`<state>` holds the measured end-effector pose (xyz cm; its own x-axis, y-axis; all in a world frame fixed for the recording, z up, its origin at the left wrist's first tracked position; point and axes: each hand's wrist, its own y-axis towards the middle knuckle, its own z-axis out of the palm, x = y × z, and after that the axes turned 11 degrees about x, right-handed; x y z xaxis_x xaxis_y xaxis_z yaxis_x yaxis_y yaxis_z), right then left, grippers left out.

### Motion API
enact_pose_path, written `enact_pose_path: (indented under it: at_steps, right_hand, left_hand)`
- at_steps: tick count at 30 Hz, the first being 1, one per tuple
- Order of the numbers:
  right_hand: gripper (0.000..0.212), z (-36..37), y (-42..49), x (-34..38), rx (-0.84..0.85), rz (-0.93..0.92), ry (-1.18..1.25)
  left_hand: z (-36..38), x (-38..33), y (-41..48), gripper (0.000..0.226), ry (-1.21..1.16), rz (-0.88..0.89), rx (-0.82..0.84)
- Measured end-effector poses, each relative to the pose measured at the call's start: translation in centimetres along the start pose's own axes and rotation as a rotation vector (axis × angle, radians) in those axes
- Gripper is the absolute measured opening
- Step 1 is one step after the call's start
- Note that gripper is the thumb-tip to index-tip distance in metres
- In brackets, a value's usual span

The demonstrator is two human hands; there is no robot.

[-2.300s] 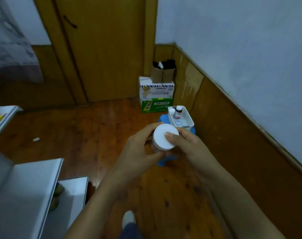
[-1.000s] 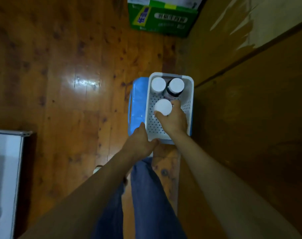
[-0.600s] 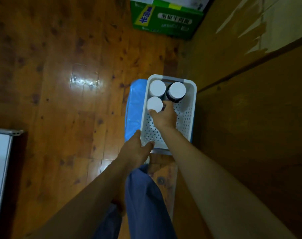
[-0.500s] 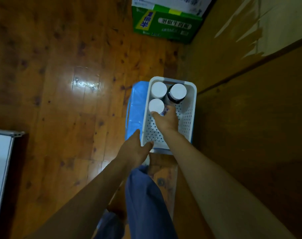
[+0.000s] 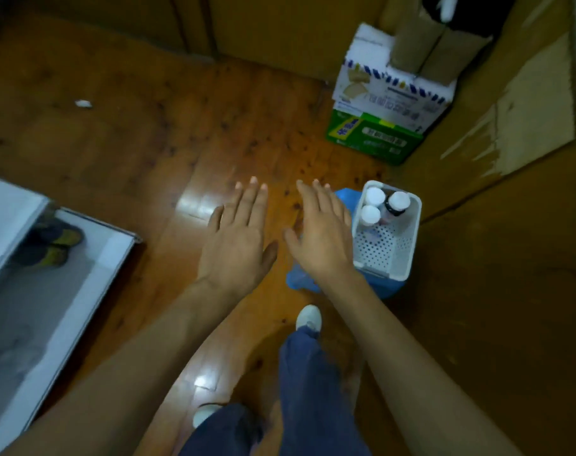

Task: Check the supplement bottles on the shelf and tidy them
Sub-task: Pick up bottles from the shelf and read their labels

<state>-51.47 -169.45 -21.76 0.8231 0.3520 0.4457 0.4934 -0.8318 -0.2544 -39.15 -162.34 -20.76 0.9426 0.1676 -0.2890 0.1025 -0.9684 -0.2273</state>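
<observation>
1. Surroundings: wooden floor. A white shelf unit stands at left with two shoes on a lower level. A small white scrap lies on the floor well apart from everything else.
2. Far corner: three boxes are stacked, with a green box at the bottom, a white box on it, and a brown carton on top.
3. A white perforated basket sits on a blue stool just beside the wood-panelled wall.
4. Obstruction: the right hand hangs in front of the stool's left part and covers it, beside the basket's left wall.
5. Grip: the left hand and right hand are both flat, fingers straight, palms down, holding nothing and apart from each other.
6. Count: three white-capped bottles stand upright, clustered at the basket's far end. One seems dark-bodied; the labels are unreadable.
</observation>
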Motion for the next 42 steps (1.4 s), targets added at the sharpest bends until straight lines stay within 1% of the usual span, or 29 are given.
enact_pose_path:
  at_steps: [3,5,8,11,15,19,23,25,28,30,34,36,40,42]
  right_hand:
    - [0.074,-0.3,-4.7,9.6,-0.058,-0.181,-0.088]
    - [0.075,-0.2,-7.5,16.0,-0.081,-0.304,-0.124]
    - [0.077,0.5,-11.4,26.3,-0.09,-0.507,-0.083]
    - [0.075,2.1,-15.8,36.1,-0.094,-0.764,-0.056]
    - [0.076,5.9,-22.1,47.4,-0.043,-1.065,-0.04]
    - [0.068,10.6,-28.7,57.0,0.053,-1.344,0.034]
    - [0.065,15.6,-35.9,65.9,0.189,-1.555,0.119]
    - [0.064,18.0,-39.2,70.2,0.23,-1.644,0.14]
    - [0.063,21.9,-42.8,76.3,0.288,-1.728,0.163]
    - [0.065,24.2,-44.6,80.5,0.319,-1.746,0.158]
    - [0.061,28.1,-48.2,87.7,0.46,-1.755,0.107]
    - [0.059,30.2,-50.2,90.6,0.479,-1.781,0.072]
    - [0.055,34.0,-53.7,95.5,0.569,-1.782,-0.039]
    - [0.053,36.2,-55.7,98.7,0.577,-1.765,-0.102]
  left_hand:
    - [-5.4,5.1,-9.0,0.089,0.061,-0.035,-0.159]
    - [-8.8,8.8,-15.5,0.089,0.083,-0.101,-0.272]
    - [-13.7,14.3,-25.8,0.088,0.093,-0.27,-0.451]
    - [-17.1,18.8,-35.7,0.09,0.143,-0.472,-0.558]
    - [-18.9,23.2,-48.0,0.087,0.174,-0.738,-0.689]
    - [-18.6,26.1,-59.8,0.086,0.16,-1.014,-0.807]
    - [-17.5,28.7,-70.7,0.084,0.19,-1.247,-0.903]
    - [-17.5,30.5,-75.2,0.085,0.188,-1.344,-0.942]
    - [-17.6,34.3,-80.2,0.086,0.144,-1.435,-0.97]
    - [-17.6,37.2,-83.2,0.087,0.119,-1.477,-0.975]
    - [-17.2,41.3,-89.6,0.087,0.086,-1.558,-0.973]
    - [-16.7,42.7,-92.5,0.088,0.072,-1.595,-0.975]
    - [-15.1,45.5,-97.2,0.088,-0.014,-1.601,-1.01]
    - [-14.5,47.7,-100.1,0.088,-0.05,-1.576,-1.029]
